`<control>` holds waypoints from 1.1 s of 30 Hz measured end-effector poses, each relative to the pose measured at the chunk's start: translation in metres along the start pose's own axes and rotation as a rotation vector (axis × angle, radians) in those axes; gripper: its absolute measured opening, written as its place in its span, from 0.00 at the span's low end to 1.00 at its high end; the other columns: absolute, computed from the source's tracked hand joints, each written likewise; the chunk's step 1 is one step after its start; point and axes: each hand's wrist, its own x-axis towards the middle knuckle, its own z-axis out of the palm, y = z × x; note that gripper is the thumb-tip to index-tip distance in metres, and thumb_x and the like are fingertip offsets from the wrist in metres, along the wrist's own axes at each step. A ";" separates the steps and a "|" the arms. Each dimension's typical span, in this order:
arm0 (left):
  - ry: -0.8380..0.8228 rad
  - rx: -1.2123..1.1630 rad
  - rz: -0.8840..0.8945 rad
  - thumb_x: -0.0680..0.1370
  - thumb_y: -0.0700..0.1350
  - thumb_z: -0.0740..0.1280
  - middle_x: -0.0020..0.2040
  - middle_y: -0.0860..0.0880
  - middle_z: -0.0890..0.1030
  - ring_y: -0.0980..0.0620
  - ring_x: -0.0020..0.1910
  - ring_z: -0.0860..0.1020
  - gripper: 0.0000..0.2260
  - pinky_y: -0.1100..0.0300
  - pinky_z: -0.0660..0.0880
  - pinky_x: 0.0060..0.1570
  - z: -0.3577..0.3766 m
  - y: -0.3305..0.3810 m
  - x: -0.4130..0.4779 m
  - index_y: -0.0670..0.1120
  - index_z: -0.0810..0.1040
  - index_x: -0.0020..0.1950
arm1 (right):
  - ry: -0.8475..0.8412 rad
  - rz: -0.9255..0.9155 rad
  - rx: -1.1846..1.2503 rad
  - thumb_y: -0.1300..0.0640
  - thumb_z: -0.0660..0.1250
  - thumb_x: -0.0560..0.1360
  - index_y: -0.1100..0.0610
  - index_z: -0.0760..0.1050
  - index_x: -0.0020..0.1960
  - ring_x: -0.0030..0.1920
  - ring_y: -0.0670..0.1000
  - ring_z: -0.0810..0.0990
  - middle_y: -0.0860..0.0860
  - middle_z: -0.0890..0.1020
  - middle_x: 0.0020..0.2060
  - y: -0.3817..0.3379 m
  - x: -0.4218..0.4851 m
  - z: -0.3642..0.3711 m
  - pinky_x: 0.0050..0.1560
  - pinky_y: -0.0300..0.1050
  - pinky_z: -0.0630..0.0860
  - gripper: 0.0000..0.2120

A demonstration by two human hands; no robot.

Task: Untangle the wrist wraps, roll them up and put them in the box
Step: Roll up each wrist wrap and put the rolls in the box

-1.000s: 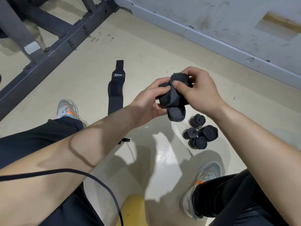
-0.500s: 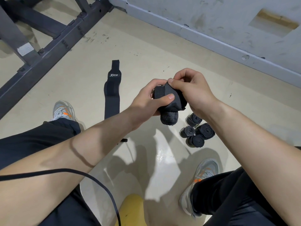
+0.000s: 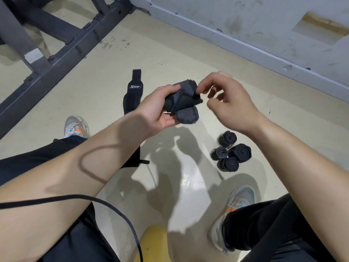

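The half-rolled wrap (image 3: 181, 100) is charcoal and black. The flat wrap (image 3: 134, 87) on the beige floor (image 3: 170, 53) is black with white lettering. The four rolled wraps (image 3: 233, 155) are black. The shoes (image 3: 76, 126) are grey with orange accents, the trousers (image 3: 283, 224) black.

Half-rolled blk wrist wrap (image 3: 181, 100), w/ fuzzy grey end flap hanging below, sits gripped in left hand (image 3: 156, 112) above the floor (image 3: 170, 53). Flat wrap (image 3: 134, 91), blk w/ white logo, lies stretched out on floor, lower part hidden behind forearm (image 3: 94, 154). Four rolled wraps (image 3: 233, 154) sit clustered on floor, touching, spiral ends up.
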 end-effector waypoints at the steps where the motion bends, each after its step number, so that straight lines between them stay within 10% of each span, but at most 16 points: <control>1: 0.008 -0.010 -0.013 0.81 0.50 0.68 0.64 0.41 0.83 0.43 0.57 0.85 0.19 0.45 0.83 0.54 -0.003 0.003 0.000 0.44 0.78 0.71 | -0.073 -0.053 -0.070 0.67 0.59 0.65 0.47 0.77 0.52 0.48 0.42 0.73 0.47 0.74 0.49 -0.001 -0.002 -0.001 0.47 0.32 0.69 0.22; 7: -0.006 -0.065 -0.040 0.81 0.49 0.68 0.61 0.41 0.84 0.42 0.55 0.85 0.18 0.45 0.82 0.58 -0.008 0.007 0.000 0.42 0.79 0.69 | -0.152 -0.243 -0.516 0.54 0.77 0.69 0.47 0.76 0.60 0.51 0.54 0.67 0.50 0.68 0.56 0.010 -0.009 0.014 0.52 0.55 0.74 0.21; 14: -0.052 0.063 -0.032 0.82 0.48 0.68 0.53 0.42 0.86 0.39 0.51 0.86 0.08 0.50 0.82 0.57 -0.001 0.001 -0.003 0.46 0.81 0.59 | 0.123 -0.298 -0.384 0.57 0.71 0.77 0.55 0.78 0.48 0.48 0.56 0.71 0.48 0.72 0.48 0.008 -0.005 0.012 0.49 0.51 0.70 0.03; 18: -0.099 0.100 -0.004 0.83 0.48 0.68 0.51 0.41 0.85 0.38 0.47 0.85 0.09 0.56 0.84 0.42 0.008 -0.005 -0.009 0.46 0.80 0.59 | 0.139 -0.239 -0.335 0.56 0.70 0.76 0.56 0.76 0.49 0.53 0.56 0.71 0.47 0.70 0.52 0.014 -0.005 0.015 0.54 0.46 0.68 0.05; 22: -0.113 0.111 -0.016 0.82 0.49 0.68 0.52 0.42 0.84 0.39 0.48 0.84 0.12 0.56 0.83 0.46 0.010 -0.011 -0.010 0.46 0.79 0.64 | 0.066 -0.098 -0.187 0.54 0.68 0.74 0.55 0.75 0.53 0.63 0.57 0.69 0.48 0.68 0.59 0.019 -0.004 0.017 0.60 0.33 0.64 0.09; 26: -0.171 0.111 -0.084 0.83 0.50 0.67 0.51 0.40 0.84 0.38 0.47 0.83 0.14 0.53 0.84 0.48 0.012 -0.013 -0.016 0.44 0.79 0.64 | -0.081 -0.034 -0.144 0.45 0.62 0.74 0.51 0.71 0.70 0.72 0.50 0.67 0.49 0.70 0.70 0.019 -0.002 0.013 0.71 0.42 0.63 0.26; 33: -0.185 0.251 -0.090 0.82 0.61 0.63 0.56 0.43 0.86 0.43 0.45 0.86 0.22 0.56 0.82 0.47 0.010 -0.013 -0.020 0.49 0.79 0.68 | -0.154 0.155 0.087 0.41 0.62 0.75 0.47 0.79 0.54 0.49 0.45 0.81 0.43 0.84 0.47 0.022 0.001 0.013 0.50 0.44 0.77 0.15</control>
